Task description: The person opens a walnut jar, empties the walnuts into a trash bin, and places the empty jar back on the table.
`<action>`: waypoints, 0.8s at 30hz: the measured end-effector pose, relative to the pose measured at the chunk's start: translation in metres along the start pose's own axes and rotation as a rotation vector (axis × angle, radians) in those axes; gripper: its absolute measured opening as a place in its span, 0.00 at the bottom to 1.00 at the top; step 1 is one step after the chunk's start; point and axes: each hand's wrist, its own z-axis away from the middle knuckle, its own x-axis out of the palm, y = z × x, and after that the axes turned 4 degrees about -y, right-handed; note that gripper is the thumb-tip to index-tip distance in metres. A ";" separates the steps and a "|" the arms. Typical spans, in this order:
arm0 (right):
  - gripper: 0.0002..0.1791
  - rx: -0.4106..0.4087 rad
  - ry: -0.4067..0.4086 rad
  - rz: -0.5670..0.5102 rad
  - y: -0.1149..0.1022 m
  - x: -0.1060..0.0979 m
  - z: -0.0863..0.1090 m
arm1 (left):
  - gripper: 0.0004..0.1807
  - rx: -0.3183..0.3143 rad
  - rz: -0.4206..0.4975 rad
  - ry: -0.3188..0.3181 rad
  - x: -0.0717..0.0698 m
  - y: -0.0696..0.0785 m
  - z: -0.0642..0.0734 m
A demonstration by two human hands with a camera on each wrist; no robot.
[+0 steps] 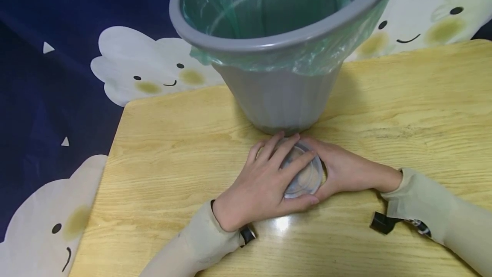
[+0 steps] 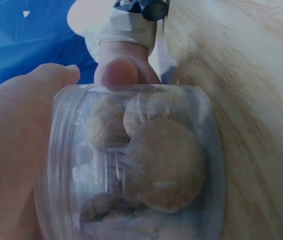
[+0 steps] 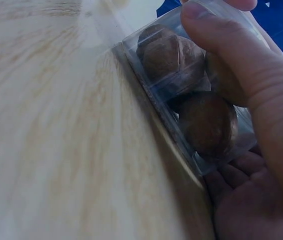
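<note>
A clear plastic jar (image 2: 211,170) with several round brown walnut-like nuts (image 2: 164,165) inside stands on the table, in front of the bin. My left hand (image 1: 263,178) spans the jar's see-through lid (image 1: 309,178) from above, its fingers across the top and toward the far edge and its thumb along the near edge. My right hand (image 1: 344,168) grips the jar's side, thumb in front and fingers behind it. In the right wrist view, that thumb lies across the wall and more nuts (image 3: 209,122) show through it, near the tabletop.
A grey bin (image 1: 276,97) lined with a thin green bag (image 1: 323,61) stands right behind the hands on the wood-grain table (image 1: 173,140). A dark blue cloth (image 1: 34,110) with smiling white clouds (image 1: 127,54) hangs beyond the table's left and back edges.
</note>
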 end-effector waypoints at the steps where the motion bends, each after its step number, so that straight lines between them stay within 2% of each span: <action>1: 0.68 0.000 -0.002 -0.003 0.000 0.000 0.000 | 0.43 0.001 -0.006 0.005 0.000 0.000 0.000; 9: 0.70 0.028 -0.009 -0.013 0.000 0.000 0.001 | 0.44 0.003 -0.027 0.014 0.001 0.000 0.000; 24: 0.69 0.029 -0.008 -0.020 -0.002 -0.002 0.002 | 0.43 0.013 -0.022 0.025 0.001 0.000 -0.001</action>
